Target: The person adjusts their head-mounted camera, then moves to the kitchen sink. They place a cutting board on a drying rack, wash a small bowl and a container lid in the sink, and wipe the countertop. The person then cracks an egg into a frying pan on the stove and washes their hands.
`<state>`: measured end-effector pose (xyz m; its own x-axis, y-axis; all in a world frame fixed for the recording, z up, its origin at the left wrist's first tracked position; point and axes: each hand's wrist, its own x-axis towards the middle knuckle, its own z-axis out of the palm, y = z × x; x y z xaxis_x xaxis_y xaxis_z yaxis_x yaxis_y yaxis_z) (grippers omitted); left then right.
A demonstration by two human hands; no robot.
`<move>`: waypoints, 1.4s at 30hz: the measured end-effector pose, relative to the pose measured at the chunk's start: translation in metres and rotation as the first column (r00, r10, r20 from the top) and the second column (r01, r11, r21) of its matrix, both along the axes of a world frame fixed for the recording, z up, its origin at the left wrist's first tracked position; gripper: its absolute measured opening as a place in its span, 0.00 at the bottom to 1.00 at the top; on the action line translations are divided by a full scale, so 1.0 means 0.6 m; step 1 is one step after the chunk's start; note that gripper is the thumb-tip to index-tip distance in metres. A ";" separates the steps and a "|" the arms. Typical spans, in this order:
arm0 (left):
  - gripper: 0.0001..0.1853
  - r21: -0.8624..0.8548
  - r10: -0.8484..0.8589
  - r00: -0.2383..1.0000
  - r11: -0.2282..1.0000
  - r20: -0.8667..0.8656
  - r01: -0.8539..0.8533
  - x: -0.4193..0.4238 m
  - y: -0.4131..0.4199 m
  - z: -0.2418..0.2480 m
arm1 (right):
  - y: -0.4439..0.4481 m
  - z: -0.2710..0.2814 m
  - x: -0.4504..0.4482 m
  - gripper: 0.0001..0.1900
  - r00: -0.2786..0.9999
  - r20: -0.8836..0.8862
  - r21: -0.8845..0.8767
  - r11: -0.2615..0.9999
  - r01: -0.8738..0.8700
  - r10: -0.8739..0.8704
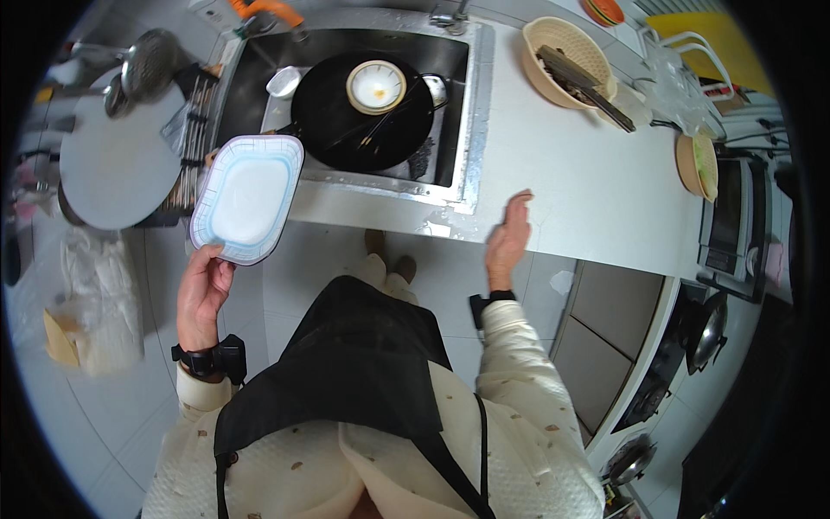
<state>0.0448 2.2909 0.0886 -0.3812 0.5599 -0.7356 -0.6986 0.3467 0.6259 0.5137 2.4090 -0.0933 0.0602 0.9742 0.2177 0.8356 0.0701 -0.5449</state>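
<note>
My left hand point(206, 279) grips the near edge of a rectangular dish point(251, 194) with a white and pale blue inside, thumb over the rim. The dish is held in front of the sink's left corner. My right hand point(510, 237) holds nothing and hovers at the front edge of the white counter point(583, 188), its fingers pointing away from me. In the steel sink point(259, 58) lies a black wok point(337, 139); a small bowl point(377, 87) with a yellowish spot and a pair of chopsticks point(387, 120) rest in it.
A white cup point(283, 82) stands left of the wok. A cleaver point(570, 68) lies across a beige basket point(533, 48) at the back right. Another basket point(687, 168) and a toaster oven point(733, 220) are farther right. A round board point(120, 156) and ladles point(148, 65) are at the left.
</note>
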 end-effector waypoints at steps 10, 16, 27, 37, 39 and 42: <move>0.09 0.086 0.064 0.998 0.994 -0.015 -0.063 -0.064 -0.091 0.102 | -0.042 -0.024 -0.404 0.34 0.968 0.165 0.005 0.982 0.189 -0.187; 0.11 0.156 0.053 0.999 0.986 -0.001 -0.052 -0.154 -0.080 0.152 | -0.035 -0.042 -0.635 0.36 0.998 -0.003 -0.021 0.998 0.057 -0.057; 0.14 0.292 -0.059 0.996 0.956 0.069 0.037 -0.268 -0.077 0.168 | -0.047 -0.039 -0.865 0.20 0.896 -0.189 0.228 0.905 -0.358 0.402; 0.12 0.267 0.002 1.000 0.964 0.028 -0.009 -0.278 -0.076 0.173 | -0.114 -0.063 -0.844 0.18 0.736 -0.279 0.266 0.786 -0.558 0.617; 0.10 0.225 0.009 1.000 0.974 0.016 -0.012 -0.263 -0.058 0.182 | -0.116 -0.065 -0.832 0.16 0.715 -0.279 0.166 0.765 -0.622 0.642; 0.10 0.243 -0.044 0.999 0.969 0.015 0.040 -0.265 -0.047 0.168 | -0.136 -0.051 -0.807 0.13 0.555 -0.793 -0.292 0.645 -0.706 0.249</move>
